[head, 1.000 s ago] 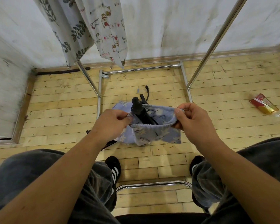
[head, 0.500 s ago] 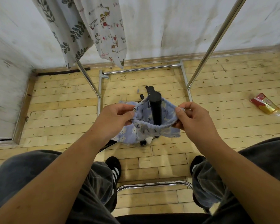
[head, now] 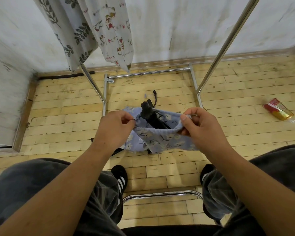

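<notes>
A light blue flowered cloth pouch (head: 162,140) hangs in front of me, its mouth stretched wide. My left hand (head: 115,127) pinches the left edge of the opening and my right hand (head: 200,126) pinches the right edge. A black stick-like object (head: 152,116) pokes up out of the pouch mouth, leaning to the back left. Its lower end is hidden inside the fabric.
A chrome clothes rack (head: 148,74) stands ahead on the wooden floor, with two patterned cloths (head: 99,31) hanging from it. A red and gold packet (head: 278,111) lies at the right. A black cable (head: 154,97) lies behind the pouch. A chrome bar (head: 160,195) curves between my feet.
My hands have pulled apart, widening the pouch mouth. The black object, upright and tall half a second ago, has sunk lower and leans left again.
</notes>
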`<state>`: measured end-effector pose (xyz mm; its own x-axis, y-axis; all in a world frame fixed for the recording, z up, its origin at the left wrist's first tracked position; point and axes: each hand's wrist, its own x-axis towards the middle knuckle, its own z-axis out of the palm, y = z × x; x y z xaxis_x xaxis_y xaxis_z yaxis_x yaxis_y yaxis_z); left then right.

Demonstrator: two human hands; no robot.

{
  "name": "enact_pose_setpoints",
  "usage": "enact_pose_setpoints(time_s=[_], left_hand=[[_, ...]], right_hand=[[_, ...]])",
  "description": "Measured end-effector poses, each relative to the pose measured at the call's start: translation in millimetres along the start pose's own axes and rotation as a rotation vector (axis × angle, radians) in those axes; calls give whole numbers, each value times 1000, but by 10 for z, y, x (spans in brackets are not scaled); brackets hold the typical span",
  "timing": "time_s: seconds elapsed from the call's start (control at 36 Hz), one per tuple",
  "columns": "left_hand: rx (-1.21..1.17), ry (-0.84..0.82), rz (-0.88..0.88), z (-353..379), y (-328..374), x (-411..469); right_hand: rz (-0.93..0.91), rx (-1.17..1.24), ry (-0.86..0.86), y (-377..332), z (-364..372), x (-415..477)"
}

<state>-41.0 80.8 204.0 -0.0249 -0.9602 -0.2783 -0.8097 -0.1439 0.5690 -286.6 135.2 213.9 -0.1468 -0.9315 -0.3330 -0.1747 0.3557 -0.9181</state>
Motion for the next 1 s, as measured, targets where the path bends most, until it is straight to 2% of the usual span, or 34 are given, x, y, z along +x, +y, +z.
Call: enact_pose_setpoints(time_s=[0.28, 0.36, 0.5, 0.67, 1.0], left_hand=[[-62, 54, 142, -7, 86, -34], [-157, 91, 156, -42, 130, -50], [-473, -23, 20, -92, 198, -65], [-656, -180, -85, -118, 192, -58], [-412, -328, -369, -65, 203, -65]], right_hand=[[-1, -40, -6, 26, 10, 15], [-5, -55, -4, 35, 10, 16], [20, -68, -13, 51, 16, 18], [15, -110, -24, 55, 28, 12], [-74, -150, -184, 7, 88, -33]])
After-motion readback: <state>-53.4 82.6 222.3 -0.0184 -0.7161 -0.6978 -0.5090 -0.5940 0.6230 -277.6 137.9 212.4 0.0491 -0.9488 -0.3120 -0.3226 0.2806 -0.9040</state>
